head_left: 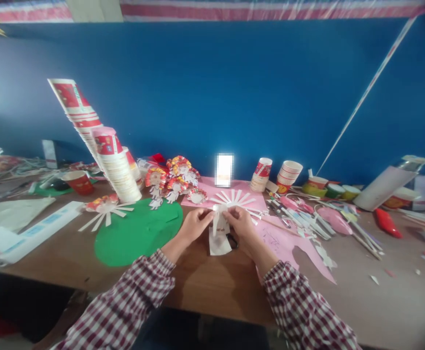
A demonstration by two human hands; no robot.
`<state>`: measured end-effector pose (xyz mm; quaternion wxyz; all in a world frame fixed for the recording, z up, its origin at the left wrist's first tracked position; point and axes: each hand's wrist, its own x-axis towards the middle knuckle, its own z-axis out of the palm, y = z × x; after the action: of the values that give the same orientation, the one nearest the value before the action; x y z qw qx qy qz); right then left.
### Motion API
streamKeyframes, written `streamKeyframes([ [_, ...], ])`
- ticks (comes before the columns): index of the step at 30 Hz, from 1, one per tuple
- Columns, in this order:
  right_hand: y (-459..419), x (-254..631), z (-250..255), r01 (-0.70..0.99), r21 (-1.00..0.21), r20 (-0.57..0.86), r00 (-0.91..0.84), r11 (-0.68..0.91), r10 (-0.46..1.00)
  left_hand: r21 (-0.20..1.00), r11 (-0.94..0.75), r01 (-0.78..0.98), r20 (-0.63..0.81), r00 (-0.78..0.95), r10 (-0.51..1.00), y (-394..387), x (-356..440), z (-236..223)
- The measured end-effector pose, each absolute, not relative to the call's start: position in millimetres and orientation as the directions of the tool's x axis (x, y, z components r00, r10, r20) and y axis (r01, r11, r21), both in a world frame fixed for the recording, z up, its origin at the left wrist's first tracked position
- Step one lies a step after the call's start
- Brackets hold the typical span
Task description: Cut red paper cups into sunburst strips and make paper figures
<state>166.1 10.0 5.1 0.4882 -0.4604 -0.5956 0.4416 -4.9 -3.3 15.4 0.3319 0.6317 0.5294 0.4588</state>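
Near the table's front edge, my left hand [198, 223] and my right hand [240, 222] pinch a small white paper piece [220, 221] between thumbs and fingers. Below it is another pale paper piece [220, 247]; I cannot tell whether the two are joined. A black loop [232, 240], like a scissors handle, shows beside my right hand, and whether that hand holds it is unclear. Just behind my hands, a paper cup cut into white strips [234, 198] lies fanned out on pink paper [261, 201]. To the left lies a round green sheet [139, 233].
Tall stacks of red and white paper cups [119, 175] lean at the left. Red and yellow paper-cup crafts [176, 180] cluster at the back. Shorter cup stacks [288, 176] stand right of the blurred bright rectangle [224, 170]. Scraps, sticks and a red object [387, 223] litter the right.
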Motion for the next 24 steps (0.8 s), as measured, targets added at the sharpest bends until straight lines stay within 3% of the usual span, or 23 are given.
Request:
streamKeyframes([
  [4, 5.3, 164.0, 9.2, -0.056, -0.995, 0.083, -0.1, 0.078, 0.991, 0.935, -0.199, 0.292, 0.186, 0.071, 0.98, 11.9, 11.1, 18.9],
  [9, 7.2, 165.3, 10.5, -0.159, -0.987, 0.013, -0.104, -0.004, 0.994, 0.971, -0.135, 0.199, 0.122, 0.08, 0.989, 16.1, 16.7, 8.2],
  [24, 10.3, 165.7, 5.2, -0.229, -0.971, -0.05, -0.074, -0.066, 0.996, 0.995, -0.059, 0.077, 0.049, 0.134, 0.99, 10.1, 13.7, -4.8],
])
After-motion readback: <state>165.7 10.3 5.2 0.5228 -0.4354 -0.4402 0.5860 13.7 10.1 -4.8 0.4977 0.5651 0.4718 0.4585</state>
